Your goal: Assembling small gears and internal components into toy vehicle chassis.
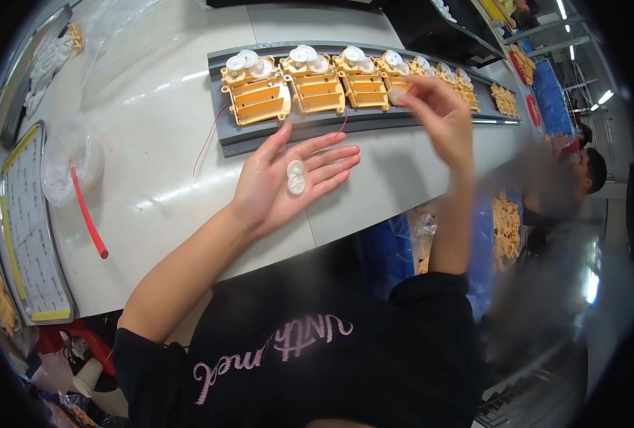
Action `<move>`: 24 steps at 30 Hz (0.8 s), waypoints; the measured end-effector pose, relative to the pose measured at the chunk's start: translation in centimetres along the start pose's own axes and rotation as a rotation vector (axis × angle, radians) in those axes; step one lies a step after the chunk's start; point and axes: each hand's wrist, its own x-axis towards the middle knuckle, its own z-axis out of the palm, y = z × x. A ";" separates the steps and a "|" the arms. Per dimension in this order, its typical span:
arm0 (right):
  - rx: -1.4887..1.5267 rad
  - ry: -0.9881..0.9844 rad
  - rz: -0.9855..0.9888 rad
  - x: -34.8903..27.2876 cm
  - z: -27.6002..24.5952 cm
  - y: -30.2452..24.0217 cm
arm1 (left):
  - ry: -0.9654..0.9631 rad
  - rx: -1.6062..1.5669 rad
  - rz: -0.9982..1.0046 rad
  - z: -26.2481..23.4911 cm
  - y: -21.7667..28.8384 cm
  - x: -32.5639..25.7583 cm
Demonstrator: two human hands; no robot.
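Note:
My left hand (278, 178) is palm up with its fingers stretched out, and small white plastic gears (295, 178) lie loose on the palm. My right hand (442, 118) pinches a small whitish gear (395, 95) between thumb and fingers, beside the fourth housing from the left. Yellow plastic housings (260, 98) stand in a row on a long grey rack (235, 145), each with white round gears (246, 60) at its far end. The fingers of my right hand partly cover the housings behind them.
A clear plastic tub (64, 160) with a red stick (89, 217) stands at the left, near a framed sheet (35, 228). Thin red wires (208, 143) hang at the rack. Blue bins (388, 246) hold yellow parts below the table's right edge. People (584, 167) are at the far right.

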 end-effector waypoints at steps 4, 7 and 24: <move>-0.277 0.268 -0.080 3.7 -5.0 6.5 | 0.009 0.024 -0.011 0.0 -0.2 0.4; -0.456 0.384 -0.119 5.1 -5.3 8.1 | 0.009 0.016 -0.004 -0.1 0.1 0.2; -0.724 0.389 -0.347 5.0 -4.0 8.7 | 0.042 0.053 0.016 0.0 0.2 0.2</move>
